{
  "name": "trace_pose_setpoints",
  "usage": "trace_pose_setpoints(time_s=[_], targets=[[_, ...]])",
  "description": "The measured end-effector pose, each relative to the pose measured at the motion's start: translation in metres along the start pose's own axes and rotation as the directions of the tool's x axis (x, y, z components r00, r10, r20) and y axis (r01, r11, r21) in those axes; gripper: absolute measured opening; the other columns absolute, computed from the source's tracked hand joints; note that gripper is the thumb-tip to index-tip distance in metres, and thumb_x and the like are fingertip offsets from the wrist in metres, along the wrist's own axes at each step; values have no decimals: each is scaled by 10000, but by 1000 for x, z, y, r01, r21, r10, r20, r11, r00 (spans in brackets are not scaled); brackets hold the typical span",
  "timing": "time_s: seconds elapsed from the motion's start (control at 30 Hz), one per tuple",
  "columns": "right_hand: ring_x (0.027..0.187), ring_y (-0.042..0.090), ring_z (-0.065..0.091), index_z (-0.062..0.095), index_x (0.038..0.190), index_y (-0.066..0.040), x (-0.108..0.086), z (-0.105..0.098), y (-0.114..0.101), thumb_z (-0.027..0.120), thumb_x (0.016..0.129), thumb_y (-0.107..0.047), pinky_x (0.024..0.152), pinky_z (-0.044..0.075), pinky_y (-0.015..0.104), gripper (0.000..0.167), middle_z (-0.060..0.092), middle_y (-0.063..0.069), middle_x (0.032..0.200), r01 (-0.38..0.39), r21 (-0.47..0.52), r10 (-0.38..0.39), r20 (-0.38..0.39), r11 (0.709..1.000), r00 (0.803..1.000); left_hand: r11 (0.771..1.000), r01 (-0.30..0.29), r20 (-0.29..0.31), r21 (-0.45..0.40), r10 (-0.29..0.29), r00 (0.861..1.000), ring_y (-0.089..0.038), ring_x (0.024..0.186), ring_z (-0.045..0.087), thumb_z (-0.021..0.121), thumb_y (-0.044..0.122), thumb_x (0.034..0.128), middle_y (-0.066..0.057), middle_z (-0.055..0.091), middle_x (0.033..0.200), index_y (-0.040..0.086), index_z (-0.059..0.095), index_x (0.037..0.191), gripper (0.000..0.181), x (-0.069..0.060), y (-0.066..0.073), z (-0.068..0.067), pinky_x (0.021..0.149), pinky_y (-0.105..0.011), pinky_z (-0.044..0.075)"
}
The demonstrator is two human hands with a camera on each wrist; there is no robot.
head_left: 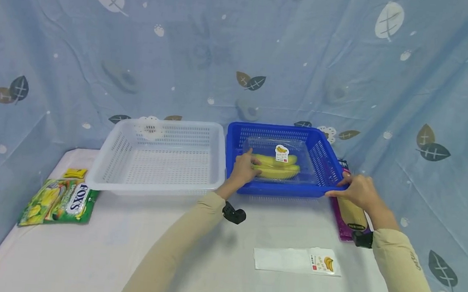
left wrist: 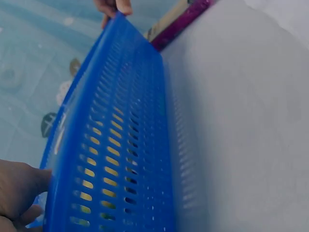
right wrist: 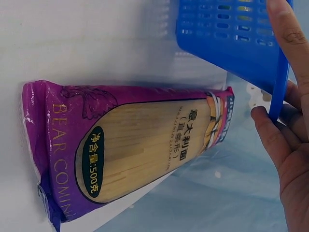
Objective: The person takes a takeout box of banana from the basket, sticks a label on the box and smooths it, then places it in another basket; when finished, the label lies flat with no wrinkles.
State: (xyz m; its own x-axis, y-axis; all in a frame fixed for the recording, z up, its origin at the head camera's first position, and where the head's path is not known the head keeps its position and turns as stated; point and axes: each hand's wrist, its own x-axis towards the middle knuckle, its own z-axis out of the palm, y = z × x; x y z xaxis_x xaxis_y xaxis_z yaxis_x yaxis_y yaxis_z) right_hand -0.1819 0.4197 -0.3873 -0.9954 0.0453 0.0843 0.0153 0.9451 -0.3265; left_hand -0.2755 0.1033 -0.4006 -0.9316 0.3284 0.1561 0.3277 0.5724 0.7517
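A blue plastic basket (head_left: 280, 189) stands at the back, right of the middle. Inside it lies a clear plastic box (head_left: 304, 163) with yellow bananas (head_left: 275, 171) and a banana sticker (head_left: 281, 153). My left hand (head_left: 242, 168) reaches over the basket's near-left side and holds the left end of the box; part of its grip is hidden behind the rim in the left wrist view. With thumb and fingers, my right hand (head_left: 358, 191) grips the basket's rim at the near-right corner. Beside that hand is a purple bag of spaghetti (right wrist: 140, 145).
A white basket (head_left: 166, 166) stands left of the blue one. At the far left lie a green FOX'S bag (head_left: 62, 201) and a small yellow packet (head_left: 75, 173). A white strip with a banana label (head_left: 283, 260) lies on the white table (head_left: 207, 272). Blue patterned cloth (head_left: 208, 47) hangs behind.
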Motion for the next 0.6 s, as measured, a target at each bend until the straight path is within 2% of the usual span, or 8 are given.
trace_pose_setpoints(time_s=[0.03,0.1,0.2,0.27,0.37,0.43,0.5,0.6], targets=[[541,175,427,719,905,103,0,0,0,854,679,-415,443,308,267,582,558,400,1105,6,-8,-6,-3,1000,1000,1000,-5,-6,-1,5,1000,-187,463,504,761,49,808,-211,368,1469,1,724,1032,232,0,-1,0,680,-392,560],[531,176,427,724,893,95,1,0,-1,859,670,-414,447,313,274,572,614,374,1025,19,-19,-19,-10,1000,1000,1000,-10,-18,-21,9,1000,-195,444,493,758,52,812,-215,377,1461,-9,724,1028,227,2,-3,1,741,-439,553],[526,174,434,730,877,86,1,1,-1,866,652,-418,449,322,279,568,655,337,936,31,-30,-32,-22,999,999,999,-19,-40,-44,17,999,-279,568,593,757,55,813,-221,388,1451,-19,727,1016,218,6,-7,4,874,-513,503],[530,175,434,730,881,88,1,2,-1,869,645,-428,444,319,279,584,650,342,953,22,-22,-23,-22,1000,1000,998,-12,-53,-58,9,999,-310,633,626,763,62,808,-204,401,1449,-15,731,1008,217,10,-10,6,869,-517,503],[542,174,441,732,885,83,1,4,0,864,644,-450,450,327,276,599,658,333,945,16,-15,-16,-16,1000,1000,996,5,-74,-90,-11,997,-389,622,588,782,65,786,-174,431,1435,-12,737,992,225,15,-14,6,868,-479,515],[543,176,442,732,880,83,1,5,0,863,645,-451,451,329,277,599,664,325,927,20,-11,-20,-17,1000,1000,994,8,-89,-111,-19,996,-411,788,623,798,62,765,-170,458,1414,-20,740,971,229,18,-16,5,968,-473,457],[539,175,439,731,875,87,1,5,-1,863,645,-448,449,325,278,597,675,302,863,24,-6,-24,-19,1000,1000,992,7,-100,-130,-21,995,-427,1023,590,810,59,749,-187,475,1396,-34,739,954,236,20,-17,4,1094,-504,304],[526,170,425,731,869,86,1,5,0,862,645,-451,443,314,279,597,668,320,897,22,-6,-22,-18,1000,1000,990,39,-90,-139,-52,995,-387,1338,374,820,69,743,-228,467,1392,-43,735,964,262,21,-18,3,1140,-545,156]])
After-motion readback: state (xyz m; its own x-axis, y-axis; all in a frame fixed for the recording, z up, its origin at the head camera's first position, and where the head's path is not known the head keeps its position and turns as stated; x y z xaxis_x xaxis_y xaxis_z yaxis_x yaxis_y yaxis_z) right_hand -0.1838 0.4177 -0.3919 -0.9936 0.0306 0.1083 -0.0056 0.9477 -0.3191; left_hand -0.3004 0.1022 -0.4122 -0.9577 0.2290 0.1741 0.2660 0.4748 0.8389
